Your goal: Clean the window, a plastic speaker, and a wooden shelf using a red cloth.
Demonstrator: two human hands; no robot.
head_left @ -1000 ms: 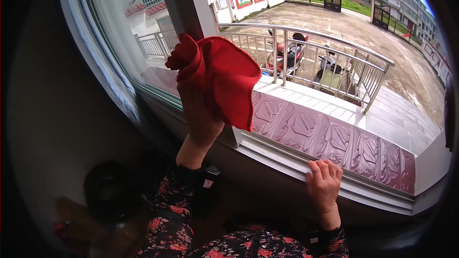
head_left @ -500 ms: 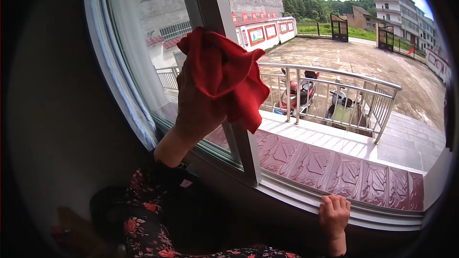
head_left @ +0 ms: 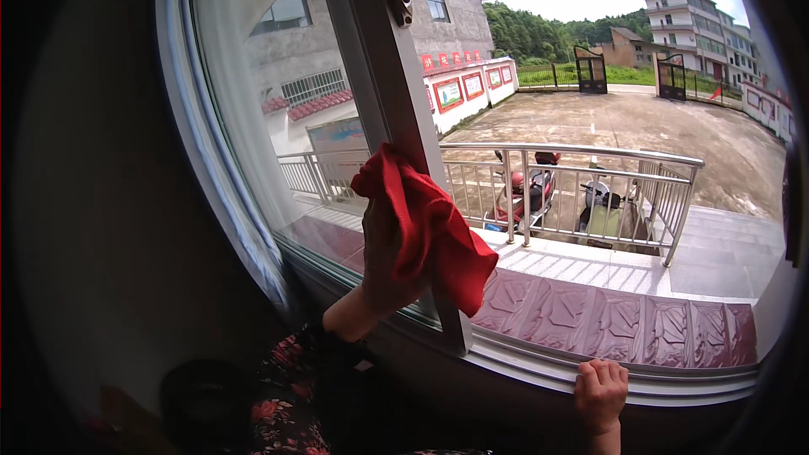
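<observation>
My left hand point(head_left: 383, 248) is closed around a red cloth point(head_left: 430, 227) and presses it against the upright frame point(head_left: 379, 76) of the sliding window. The cloth bunches over the fingers, and a loose corner hangs to the right; it hides most of the fingertips. Behind the hand is the window's glass pane point(head_left: 324, 109). My right hand point(head_left: 601, 392) rests at the window's lower track point(head_left: 539, 371), its fingers curled over the inner edge of the sill. A metal latch point(head_left: 399, 2) sits high on the frame.
A pale curtain point(head_left: 232, 76) hangs behind the glass, left. Outside the open half lie a maroon embossed ledge point(head_left: 581, 316) and a steel railing point(head_left: 581, 152). Beyond it stand a red motorbike point(head_left: 522, 194) and a pale green scooter point(head_left: 602, 211) in a concrete yard point(head_left: 607, 118).
My left hand has slid the red cloth down along the window frame, uncovering the upper part and the latch. My right hand stays at the sill. The whole view has shifted slightly.
</observation>
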